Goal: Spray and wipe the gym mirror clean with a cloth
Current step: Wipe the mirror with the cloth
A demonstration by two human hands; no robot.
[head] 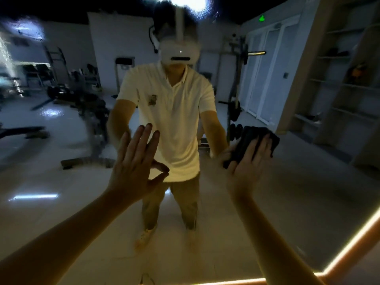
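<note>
Here, left hand (134, 161) spread flat on mirror (298, 202) at eight o'clock; right hand (247, 163) at four, flat too, pressing dark cloth (251, 138); reflected shelves (345, 85) at two, contents blurred

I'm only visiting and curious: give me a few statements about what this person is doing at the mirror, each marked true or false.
1. The right hand presses a dark cloth against the mirror. True.
2. The left hand holds a spray bottle. False: it holds nothing, and its fingers are straight, raised toward the glass.
3. The cloth is white. False: it is dark.
4. A lit strip runs along the mirror's lower right edge. True.
</note>
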